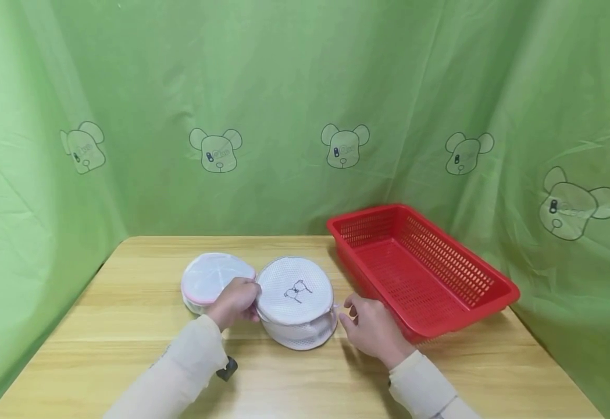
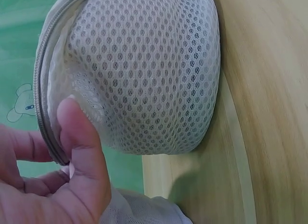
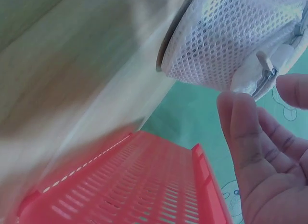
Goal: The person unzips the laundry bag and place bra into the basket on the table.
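Observation:
A round white mesh laundry bag [image 1: 295, 291] with a small line drawing on its lid stands on the table. My left hand [image 1: 238, 299] pinches its zippered rim on the left side, thumb against the mesh in the left wrist view. To the right of the bag is my right hand [image 1: 374, 329], its fingers loosely bent with nothing between them. In the right wrist view, the zipper pull [image 3: 264, 61] hangs at the bag's edge, just beyond those fingertips. A second round mesh bag [image 1: 216, 276] with pink trim sits behind my left hand, partly hidden by it.
A red plastic basket [image 1: 370, 273] with slotted walls stands at the right, close to my right hand. The wooden table [image 1: 142, 302] is enclosed by green curtains [image 1: 284, 70] printed with bear heads.

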The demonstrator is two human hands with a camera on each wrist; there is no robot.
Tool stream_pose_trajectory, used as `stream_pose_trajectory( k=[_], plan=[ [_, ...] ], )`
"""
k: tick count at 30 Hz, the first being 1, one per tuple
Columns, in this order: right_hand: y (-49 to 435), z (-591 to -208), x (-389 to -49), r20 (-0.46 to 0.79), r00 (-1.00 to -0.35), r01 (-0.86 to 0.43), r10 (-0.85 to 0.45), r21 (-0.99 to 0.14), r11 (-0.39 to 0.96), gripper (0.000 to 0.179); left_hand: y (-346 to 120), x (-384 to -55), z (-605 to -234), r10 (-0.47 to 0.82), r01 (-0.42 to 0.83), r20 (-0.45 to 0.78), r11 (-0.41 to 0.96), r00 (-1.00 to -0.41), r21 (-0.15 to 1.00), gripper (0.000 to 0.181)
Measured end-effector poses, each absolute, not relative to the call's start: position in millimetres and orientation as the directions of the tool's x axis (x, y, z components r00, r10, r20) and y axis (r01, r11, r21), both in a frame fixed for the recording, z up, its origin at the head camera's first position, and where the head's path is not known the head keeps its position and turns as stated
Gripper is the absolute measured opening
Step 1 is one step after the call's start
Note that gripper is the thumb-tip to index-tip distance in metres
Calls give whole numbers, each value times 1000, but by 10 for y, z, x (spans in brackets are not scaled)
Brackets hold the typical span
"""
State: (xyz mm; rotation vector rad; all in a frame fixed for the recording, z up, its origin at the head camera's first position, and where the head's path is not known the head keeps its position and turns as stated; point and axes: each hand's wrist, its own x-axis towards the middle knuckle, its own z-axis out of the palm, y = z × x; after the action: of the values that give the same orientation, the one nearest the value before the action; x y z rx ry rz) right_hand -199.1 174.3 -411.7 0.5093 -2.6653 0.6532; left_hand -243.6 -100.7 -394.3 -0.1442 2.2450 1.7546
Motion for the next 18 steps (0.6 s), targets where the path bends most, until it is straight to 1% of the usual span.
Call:
stream_pose_trajectory(
  k=[8,18],
  plan=[
    [1677,-4149,-1992,378,-879,-431,-290,-369,824,15,-983,-2377,-3946,85,-238,-268,259,-960,936,22],
    [1606,-4159,-2011,349,-888,-425,-301,-367,827,12,-942,-2362,-3955,80,-234,-259,232,-963,944,18]
  ],
)
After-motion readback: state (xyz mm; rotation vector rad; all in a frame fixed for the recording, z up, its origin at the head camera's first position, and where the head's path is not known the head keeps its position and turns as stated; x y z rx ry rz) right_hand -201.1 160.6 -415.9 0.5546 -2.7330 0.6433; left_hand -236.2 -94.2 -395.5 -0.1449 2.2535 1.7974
